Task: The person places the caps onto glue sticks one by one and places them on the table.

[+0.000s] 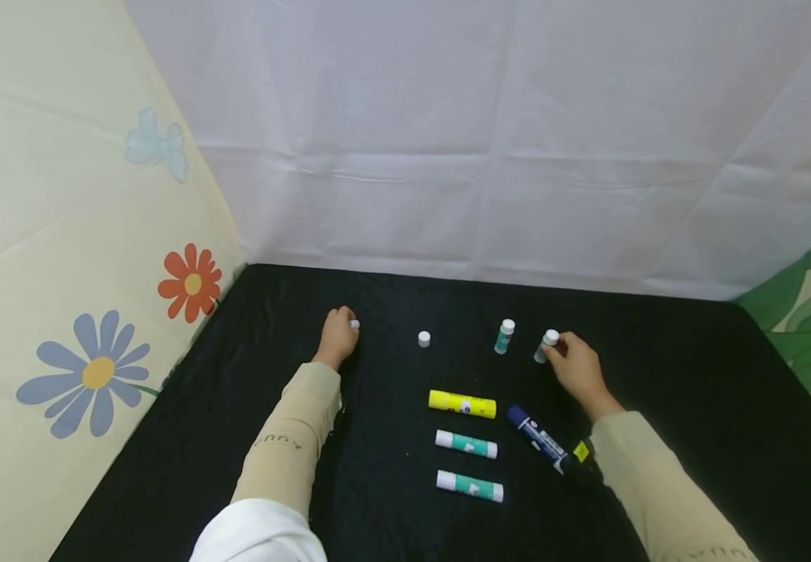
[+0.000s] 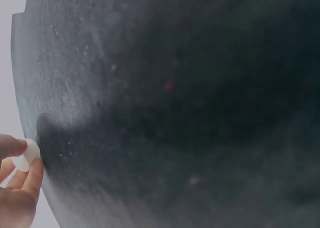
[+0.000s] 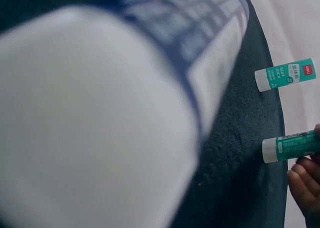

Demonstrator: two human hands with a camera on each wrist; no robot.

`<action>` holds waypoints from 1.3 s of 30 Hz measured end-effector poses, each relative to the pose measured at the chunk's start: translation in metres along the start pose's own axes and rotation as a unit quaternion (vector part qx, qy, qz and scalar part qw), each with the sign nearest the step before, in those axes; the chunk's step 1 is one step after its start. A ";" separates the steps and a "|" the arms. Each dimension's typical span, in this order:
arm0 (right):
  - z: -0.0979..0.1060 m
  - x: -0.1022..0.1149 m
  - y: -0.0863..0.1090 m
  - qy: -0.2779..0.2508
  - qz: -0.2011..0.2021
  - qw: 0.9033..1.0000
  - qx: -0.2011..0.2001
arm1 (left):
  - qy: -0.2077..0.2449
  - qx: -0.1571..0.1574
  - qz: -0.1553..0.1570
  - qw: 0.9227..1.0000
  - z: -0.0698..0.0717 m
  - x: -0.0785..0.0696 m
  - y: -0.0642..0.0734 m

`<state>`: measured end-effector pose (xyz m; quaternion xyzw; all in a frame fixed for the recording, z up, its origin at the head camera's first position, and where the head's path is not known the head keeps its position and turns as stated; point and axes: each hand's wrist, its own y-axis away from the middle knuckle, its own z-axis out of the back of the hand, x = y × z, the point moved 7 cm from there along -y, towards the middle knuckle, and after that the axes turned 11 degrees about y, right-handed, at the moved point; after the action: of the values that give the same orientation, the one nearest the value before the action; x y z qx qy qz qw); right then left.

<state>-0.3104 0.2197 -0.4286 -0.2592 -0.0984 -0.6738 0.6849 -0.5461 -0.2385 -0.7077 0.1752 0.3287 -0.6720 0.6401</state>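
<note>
At the far left of the table, my left hand [image 1: 338, 337] pinches a small white cap-like piece [image 2: 31, 155] between thumb and fingers, close to the black cloth. My right hand [image 1: 579, 368] holds a glue stick [image 3: 292, 146] with a teal label; it stands upright, its white top [image 1: 551, 336] showing above my fingers. Just left of it, apart from my hand, another teal glue stick [image 1: 505, 337] stands upright. Between the two hands sits a short white cylinder [image 1: 424, 339], similar to a cap.
Nearer to me lie a yellow tube [image 1: 462, 404] and two teal-and-white glue sticks, one above [image 1: 466, 444] the other [image 1: 470, 485]. A dark blue marker [image 1: 538, 439] lies slantwise beside my right forearm, near a small yellow tag [image 1: 581, 450]. White cloth [image 1: 391, 211] hangs behind the table.
</note>
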 end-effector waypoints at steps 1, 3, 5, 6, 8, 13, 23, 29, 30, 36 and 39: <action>0.000 0.000 0.000 -0.001 -0.002 1.000 0.001 | 0.006 -0.002 0.001 1.000 0.005 -0.008 0.004; -0.001 0.000 0.002 -0.005 -0.005 1.000 0.005 | 0.022 -0.004 0.009 1.000 0.033 -0.049 0.025; -0.001 0.000 0.003 -0.005 -0.007 1.000 0.005 | 0.037 0.000 0.013 0.999 0.049 -0.074 0.038; 0.000 0.000 0.004 -0.005 -0.008 1.000 0.004 | 0.043 -0.004 0.012 0.999 0.051 -0.077 0.040; 0.000 0.000 0.005 -0.007 -0.009 1.000 0.001 | 0.054 -0.013 0.006 0.998 0.051 -0.078 0.040; -0.001 0.000 0.006 -0.009 -0.010 1.000 -0.007 | 0.068 -0.025 -0.002 0.997 0.043 -0.070 0.036; -0.001 0.000 0.011 -0.020 -0.016 1.000 -0.005 | 0.079 -0.037 -0.020 0.996 0.097 -0.152 0.085; -0.003 0.000 0.013 -0.028 -0.018 0.999 -0.009 | 0.090 -0.030 -0.006 0.995 0.063 -0.109 0.063; -0.003 0.001 0.013 -0.030 -0.018 0.999 -0.008 | 0.099 -0.026 -0.006 0.995 0.050 -0.092 0.053; -0.003 0.005 0.014 -0.043 -0.024 0.999 -0.003 | 0.141 -0.040 -0.033 0.989 0.039 -0.085 0.049; -0.003 0.007 0.015 -0.047 -0.029 0.998 -0.003 | 0.146 -0.034 -0.012 0.989 0.079 -0.142 0.079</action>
<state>-0.2960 0.2116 -0.4313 -0.2895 -0.1360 -0.6807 0.6590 -0.4376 -0.1825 -0.5752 0.2458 0.4435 -0.6349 0.5829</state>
